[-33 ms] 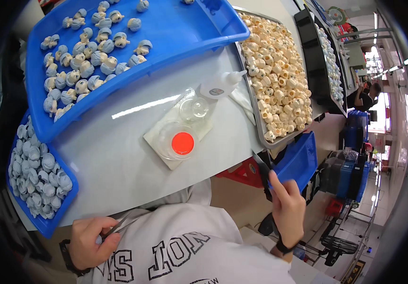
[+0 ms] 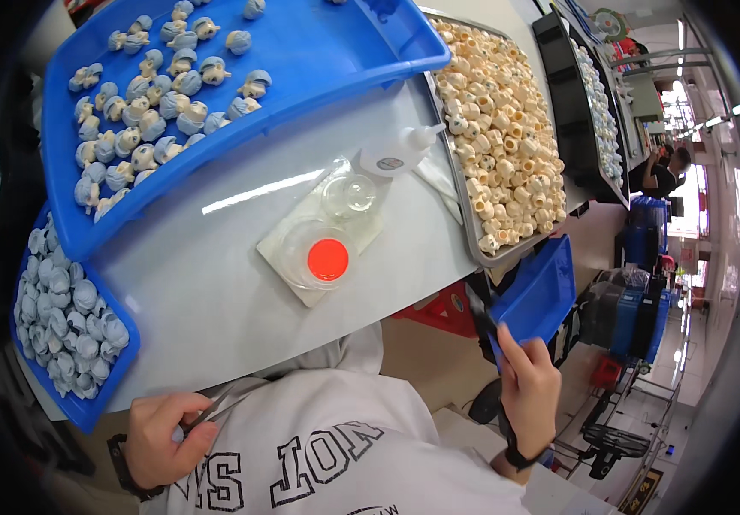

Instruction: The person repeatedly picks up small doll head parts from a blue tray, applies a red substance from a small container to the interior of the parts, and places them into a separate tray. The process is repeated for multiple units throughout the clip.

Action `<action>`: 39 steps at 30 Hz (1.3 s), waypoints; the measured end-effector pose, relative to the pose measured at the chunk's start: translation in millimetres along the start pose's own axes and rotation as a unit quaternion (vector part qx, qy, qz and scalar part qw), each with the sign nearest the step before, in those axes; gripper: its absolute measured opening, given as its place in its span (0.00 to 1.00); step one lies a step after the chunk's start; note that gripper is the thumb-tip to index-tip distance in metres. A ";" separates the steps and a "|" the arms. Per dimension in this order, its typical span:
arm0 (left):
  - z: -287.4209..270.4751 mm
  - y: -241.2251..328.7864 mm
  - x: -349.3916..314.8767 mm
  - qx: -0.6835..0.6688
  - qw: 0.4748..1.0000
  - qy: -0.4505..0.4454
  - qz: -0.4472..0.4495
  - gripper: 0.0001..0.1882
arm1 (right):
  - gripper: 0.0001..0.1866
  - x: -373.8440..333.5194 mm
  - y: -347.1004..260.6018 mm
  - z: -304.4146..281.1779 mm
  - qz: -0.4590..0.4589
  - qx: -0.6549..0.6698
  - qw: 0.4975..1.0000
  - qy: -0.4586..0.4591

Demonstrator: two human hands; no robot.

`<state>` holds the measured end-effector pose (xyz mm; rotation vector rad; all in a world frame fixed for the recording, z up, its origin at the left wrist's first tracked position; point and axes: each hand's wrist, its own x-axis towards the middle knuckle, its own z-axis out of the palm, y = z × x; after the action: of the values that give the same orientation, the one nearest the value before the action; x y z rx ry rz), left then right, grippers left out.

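Observation:
Low at the left, my left hand is closed with a slim grey metal tool, which looks like tweezers, jutting from its fingers. A small pale blue piece shows between thumb and palm, mostly hidden. Beyond the table's front edge at the right, my right hand pinches a dark, narrow tool, blurred, its kind unclear. On the table, a clear dish with a red-orange disc and a smaller clear dish rest on a pale slab. A white squeeze bottle lies tilted beside them.
A large blue tray carries several small doll heads with pale blue hair. At left, a blue bin holds pale blue hair pieces. A metal tray is full of cream head pieces. Another blue bin sits below the table's right side.
My right hand has shifted slightly down and to the right with the dark tool. My left hand stays where it was.

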<state>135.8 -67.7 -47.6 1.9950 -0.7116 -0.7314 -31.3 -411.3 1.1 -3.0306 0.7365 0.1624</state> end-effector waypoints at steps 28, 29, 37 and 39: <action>-4.9 -0.7 -9.4 -0.126 0.963 0.239 -0.004 0.09 | 0.14 106.6 -61.5 79.4 -0.113 0.190 0.953 0.208; -5.8 0.2 -9.4 -0.127 0.962 0.240 -0.016 0.09 | 0.15 105.3 -61.7 81.3 -0.104 0.199 0.953 0.202; -26.2 11.8 1.2 -0.303 0.897 0.322 -0.009 0.17 | 0.17 106.4 -71.9 77.4 -0.111 0.230 0.949 0.183; -39.3 17.0 2.7 -0.269 0.900 0.341 -0.027 0.17 | 0.15 102.8 -80.3 70.4 -0.113 0.292 0.917 0.247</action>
<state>162.4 -56.6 -15.8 1.5893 -0.0179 -0.1788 89.5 -383.8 -80.2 -2.5365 0.3402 -0.7161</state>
